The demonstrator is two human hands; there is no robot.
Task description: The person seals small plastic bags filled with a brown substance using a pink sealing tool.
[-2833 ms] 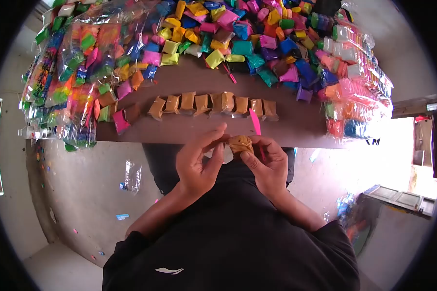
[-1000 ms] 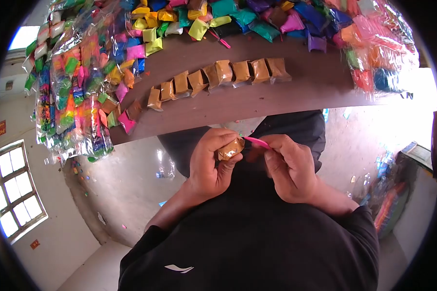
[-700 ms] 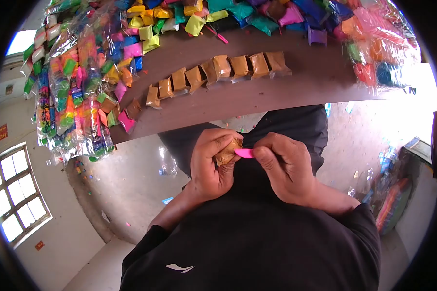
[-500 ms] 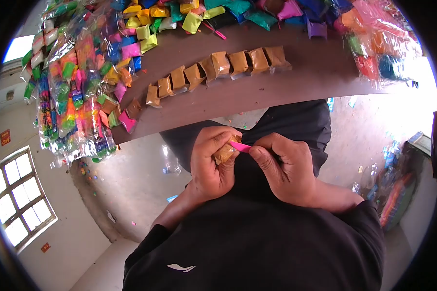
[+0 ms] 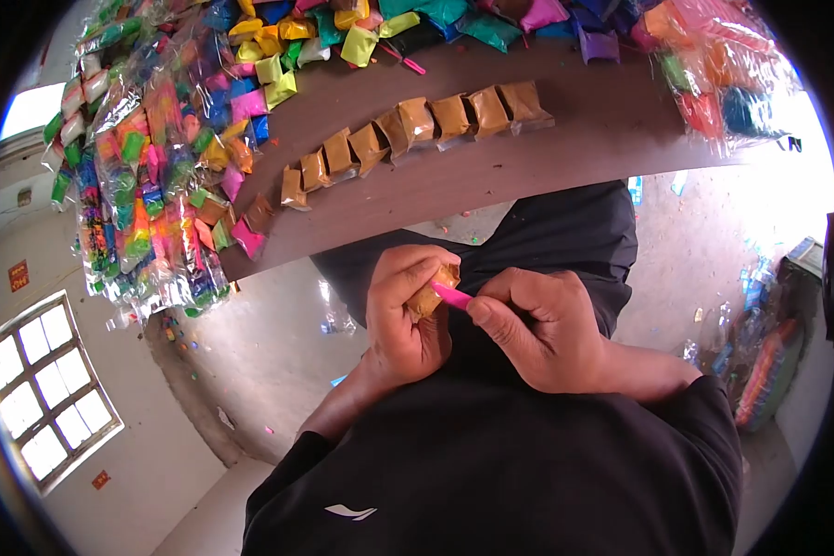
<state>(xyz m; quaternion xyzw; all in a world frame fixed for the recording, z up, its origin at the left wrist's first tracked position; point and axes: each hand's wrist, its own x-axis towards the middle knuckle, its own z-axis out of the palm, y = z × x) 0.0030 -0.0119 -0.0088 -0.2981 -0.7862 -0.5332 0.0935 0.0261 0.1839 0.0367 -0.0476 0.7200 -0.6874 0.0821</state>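
Note:
Over my lap, my left hand (image 5: pixel 406 310) is closed around a small brown packet (image 5: pixel 426 298) in clear wrapping. A pink tool (image 5: pixel 452 296) is pinched between the thumb and fingers of my right hand (image 5: pixel 551 329), and its far end touches the packet. My left fingers hide part of the packet. Beyond my hands, a curved row of several brown packets (image 5: pixel 415 120) lies on the brown table (image 5: pixel 417 190).
Heaps of colourful wrapped packets (image 5: pixel 283 88) line the table's far side. Clear bags of coloured pieces (image 5: pixel 139 185) cover its left end, and more bags (image 5: pixel 718 79) lie at the right. Plastic bags (image 5: pixel 760 371) rest on the floor at the right.
My right hand has moved slightly down with the pink tool, which now slants more steeply against the packet. The packet is tilted differently in my left hand. The whole view has shifted a little.

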